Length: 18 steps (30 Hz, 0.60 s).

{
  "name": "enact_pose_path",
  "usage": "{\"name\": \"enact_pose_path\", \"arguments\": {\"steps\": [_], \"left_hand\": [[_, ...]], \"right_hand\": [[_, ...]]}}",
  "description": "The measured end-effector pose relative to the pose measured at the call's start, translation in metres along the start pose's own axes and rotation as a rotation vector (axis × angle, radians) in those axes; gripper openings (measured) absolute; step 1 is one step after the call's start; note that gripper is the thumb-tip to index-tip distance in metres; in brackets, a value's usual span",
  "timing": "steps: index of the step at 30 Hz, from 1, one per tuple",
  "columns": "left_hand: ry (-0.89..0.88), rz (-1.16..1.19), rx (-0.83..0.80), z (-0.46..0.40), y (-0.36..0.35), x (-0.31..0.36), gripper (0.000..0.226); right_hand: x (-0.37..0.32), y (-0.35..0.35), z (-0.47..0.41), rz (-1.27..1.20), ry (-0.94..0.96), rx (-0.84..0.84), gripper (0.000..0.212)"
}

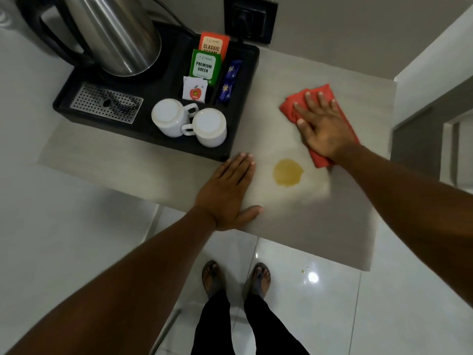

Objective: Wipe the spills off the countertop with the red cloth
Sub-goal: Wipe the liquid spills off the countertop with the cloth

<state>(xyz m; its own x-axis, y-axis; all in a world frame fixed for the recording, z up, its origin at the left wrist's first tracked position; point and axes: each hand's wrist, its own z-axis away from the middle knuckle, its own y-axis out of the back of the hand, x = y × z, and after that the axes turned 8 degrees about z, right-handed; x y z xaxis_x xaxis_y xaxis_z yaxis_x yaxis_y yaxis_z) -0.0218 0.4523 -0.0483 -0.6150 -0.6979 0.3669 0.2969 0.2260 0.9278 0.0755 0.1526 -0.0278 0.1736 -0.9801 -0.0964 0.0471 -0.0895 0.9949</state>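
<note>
A round yellow-brown spill (288, 173) lies on the pale countertop (294, 216), near its front edge. The folded red cloth (320, 158) lies flat on the counter to the right of and behind the spill. My right hand (323, 126) presses down on it with fingers spread, palm flat. The cloth's near corner ends a short way from the spill and does not touch it. My left hand (230, 190) rests flat on the counter just left of the spill, fingers together, holding nothing.
A black tray (245, 57) at the back left carries a steel kettle (112, 34), two upturned white cups (189, 123) and tea sachets (206, 65); its near corner is close to my left fingertips. A wall socket (249, 19) sits behind. Tiled floor and my feet lie below.
</note>
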Motion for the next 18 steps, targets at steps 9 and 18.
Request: {"name": "enact_pose_path", "arguments": {"steps": [9, 18], "left_hand": [[0.089, -0.024, 0.039, 0.029, -0.004, 0.006, 0.104], [0.108, -0.028, 0.027, 0.037, -0.007, 0.006, 0.109]], "right_hand": [[-0.024, -0.009, 0.128, -0.009, -0.043, -0.038, 0.053], [-0.067, -0.008, 0.059, -0.066, -0.230, -0.020, 0.051]]}}
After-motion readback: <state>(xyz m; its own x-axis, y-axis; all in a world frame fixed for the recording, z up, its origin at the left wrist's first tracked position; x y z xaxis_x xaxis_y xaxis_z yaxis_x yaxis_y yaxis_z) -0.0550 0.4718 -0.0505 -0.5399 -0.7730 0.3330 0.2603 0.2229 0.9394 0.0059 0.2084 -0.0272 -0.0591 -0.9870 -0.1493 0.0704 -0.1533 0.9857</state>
